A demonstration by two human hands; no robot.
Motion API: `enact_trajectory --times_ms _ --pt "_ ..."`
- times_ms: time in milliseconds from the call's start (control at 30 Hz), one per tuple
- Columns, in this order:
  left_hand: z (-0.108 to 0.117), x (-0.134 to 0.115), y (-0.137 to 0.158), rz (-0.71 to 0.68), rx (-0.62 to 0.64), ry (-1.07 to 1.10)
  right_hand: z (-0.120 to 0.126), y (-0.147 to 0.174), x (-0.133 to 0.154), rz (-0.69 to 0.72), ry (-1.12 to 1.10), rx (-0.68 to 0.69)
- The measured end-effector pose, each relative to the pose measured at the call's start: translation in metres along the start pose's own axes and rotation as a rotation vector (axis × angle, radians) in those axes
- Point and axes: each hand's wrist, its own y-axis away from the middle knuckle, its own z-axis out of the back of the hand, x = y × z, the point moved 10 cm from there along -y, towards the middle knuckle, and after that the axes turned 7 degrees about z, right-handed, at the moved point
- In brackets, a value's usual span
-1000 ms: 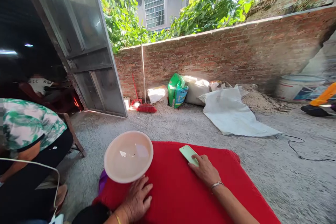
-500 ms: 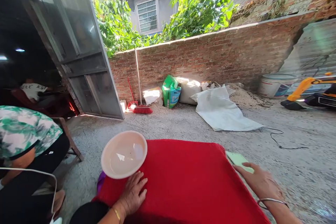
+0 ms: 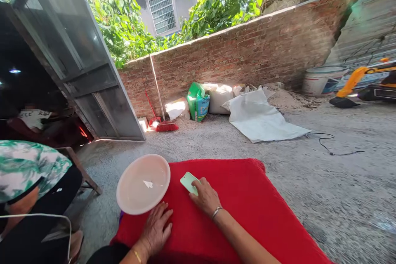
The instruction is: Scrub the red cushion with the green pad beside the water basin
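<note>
My right hand reaches over the red cloth and grips the near end of a pale green phone, a flat slab with rounded corners. Thumb and fingers cover its lower part. Whether the phone rests on the cloth or hangs just above it, I cannot tell. My left hand lies palm down on the cloth with its fingers apart, fingertips close to the rim of a pale pink basin. Shallow clear water with bright reflections shows in the basin, which stands at the cloth's far left corner.
At the left a seated person in a green-and-white shirt bends beside a chair. A metal door, a red broom, sacks, a white sheet, a bucket and a yellow toy excavator arm stand beyond.
My right hand has brought the phone from beyond the cloth's right edge leftward over the cloth, near the basin. My left hand has stayed in place. The view has tilted slightly.
</note>
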Motion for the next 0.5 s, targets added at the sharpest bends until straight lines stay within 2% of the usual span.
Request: enact_trajectory --times_ms 100,200,400,500 --pt "0.003 -0.001 -0.001 0.015 -0.006 0.044 0.006 0.002 -0.026 -0.055 0.029 0.010" --pt "0.004 -0.002 -0.003 0.021 -0.011 0.068 0.025 0.014 -0.070 -0.132 0.068 0.011" --pt "0.005 -0.004 -0.006 0.031 -0.012 0.083 0.092 0.069 -0.179 -0.395 0.157 -0.069" --pt "0.006 -0.005 -0.006 0.030 -0.020 0.072 0.117 0.098 -0.222 -0.519 0.161 -0.110"
